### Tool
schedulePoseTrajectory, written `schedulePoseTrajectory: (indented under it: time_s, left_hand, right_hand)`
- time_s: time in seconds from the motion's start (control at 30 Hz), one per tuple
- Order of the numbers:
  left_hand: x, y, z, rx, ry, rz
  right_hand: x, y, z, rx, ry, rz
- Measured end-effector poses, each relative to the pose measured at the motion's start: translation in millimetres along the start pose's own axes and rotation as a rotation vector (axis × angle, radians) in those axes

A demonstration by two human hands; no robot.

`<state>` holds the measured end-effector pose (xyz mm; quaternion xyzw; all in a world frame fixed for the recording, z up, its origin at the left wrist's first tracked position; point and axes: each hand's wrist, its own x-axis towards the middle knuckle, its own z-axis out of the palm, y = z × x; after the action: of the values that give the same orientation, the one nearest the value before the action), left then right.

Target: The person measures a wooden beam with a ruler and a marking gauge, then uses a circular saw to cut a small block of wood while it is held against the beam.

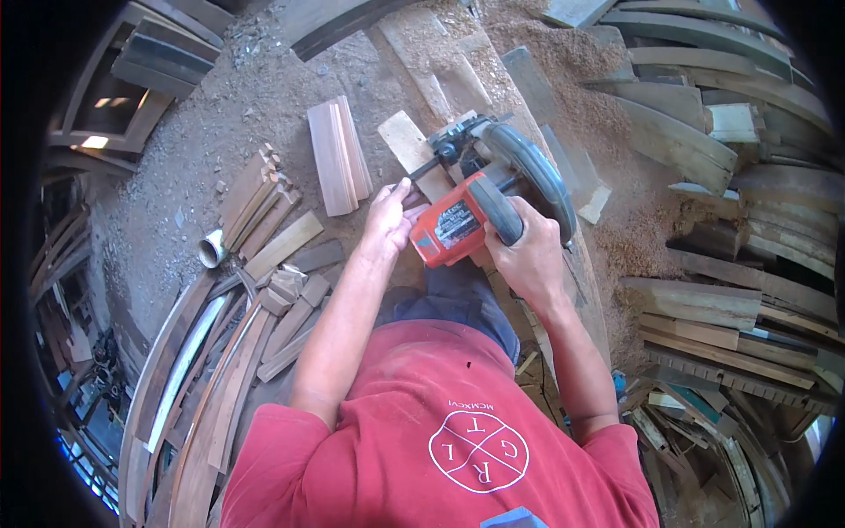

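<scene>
A circular saw with a red motor housing, black rear handle and dark round blade guard is in front of me. My right hand is wrapped round its rear handle. On the saw's left side, the curled fingers of my left hand meet the end of a black bar that sticks out from it. Part of the left fingers' grip is hidden by the hand itself. Beneath the front of the saw lies a short pale board; the saw covers its near part. The blade's lower edge is out of sight.
A small stack of reddish boards lies left of the saw. Farther left are bundled wood pieces, a white pipe end and long curved strips. Curved timber is piled on the right. Sawdust covers the ground.
</scene>
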<state>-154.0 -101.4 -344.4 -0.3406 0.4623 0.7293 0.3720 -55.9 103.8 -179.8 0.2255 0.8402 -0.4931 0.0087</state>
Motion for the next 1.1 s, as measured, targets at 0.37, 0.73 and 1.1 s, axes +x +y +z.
schedulePoseTrajectory:
  time_s: [0.37, 0.73, 1.1]
  left_hand:
    - [-1.6, 12.0, 8.4, 0.008, 0.066, -0.008]
    - [6.9, 25.2, 2.4, -0.036, 0.037, -0.012]
    - [15.2, 41.4, 1.7, -0.038, 0.06, -0.03]
  right_hand:
    - [6.2, -1.8, 4.2, 0.009, -0.011, -0.002]
    - [21.3, -15.5, 12.4, 0.016, -0.004, 0.01]
    - [34.2, -19.0, 20.9, -0.074, -0.023, -0.01]
